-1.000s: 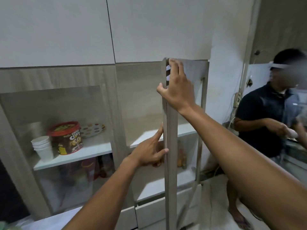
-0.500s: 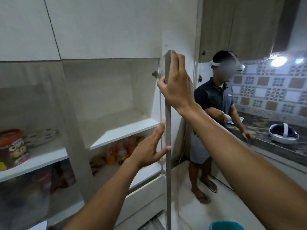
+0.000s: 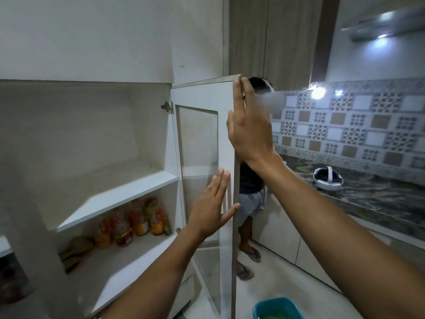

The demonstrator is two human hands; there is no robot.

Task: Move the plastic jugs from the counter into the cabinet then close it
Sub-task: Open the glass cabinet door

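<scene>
While our right hand [image 3: 249, 134] holds the far edge of the open cabinet door [image 3: 226, 143], our left hand [image 3: 212, 208] lies flat and spread on its glass. We see no jugs; bottles [image 3: 135, 223] stand on the low shelf [image 3: 128, 256].

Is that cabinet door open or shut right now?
Open. The door stands swung well out from the cabinet, so both shelves show. The right hand is on its free edge; the left hand lies flat against it.
</scene>
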